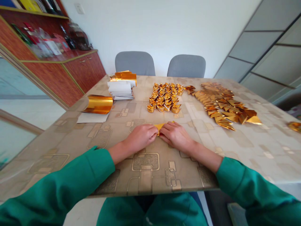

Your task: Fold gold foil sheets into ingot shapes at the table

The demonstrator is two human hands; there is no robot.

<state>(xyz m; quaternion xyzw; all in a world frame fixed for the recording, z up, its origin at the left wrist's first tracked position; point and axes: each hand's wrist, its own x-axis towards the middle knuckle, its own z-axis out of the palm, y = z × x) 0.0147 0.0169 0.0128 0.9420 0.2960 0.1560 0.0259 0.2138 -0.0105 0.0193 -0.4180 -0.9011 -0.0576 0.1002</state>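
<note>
A small piece of gold foil paper (159, 126) lies between my two hands, low over the tabletop. My left hand (144, 135) has its fingers closed on the left end of the paper. On the other side, my right hand (176, 135) grips the right end, its fingers bent over it; most of the paper is hidden beneath them. Just beyond my hands stand rows of folded gold paper ingots (164, 97). Many flatter folded gold paper pieces (221, 103) lie spread in overlapping lines to the right.
On the left lies a curled gold foil sheet (100, 104) over a white sheet (92, 118). Behind it is a stack of paper sheets (121, 89). The table (145, 175) has a patterned cover. Two grey chairs (135, 62) stand at its far side, with a wooden cabinet (82, 70) at left.
</note>
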